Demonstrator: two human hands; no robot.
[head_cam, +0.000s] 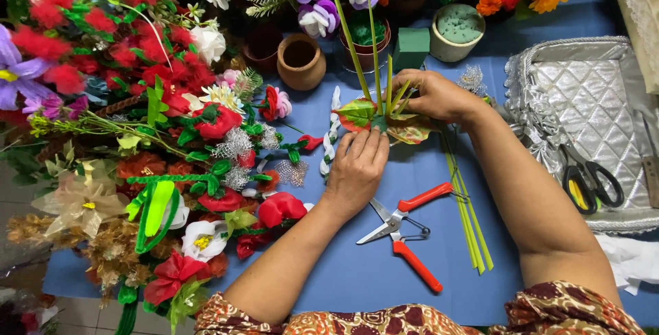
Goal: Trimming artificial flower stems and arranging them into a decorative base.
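My left hand rests palm down on the blue table cover, its fingertips pressing the base of a small arrangement of red-green fabric leaves. My right hand grips the same arrangement from the right, fingers closed around the leaves and the lower ends of several upright green stems. The base under the leaves is hidden by my fingers.
Red-handled pruning shears lie open near my left wrist, beside loose green sticks. A heap of artificial flowers fills the left side. Small clay pots, a foam-filled pot, a silver quilted tray and black scissors sit around.
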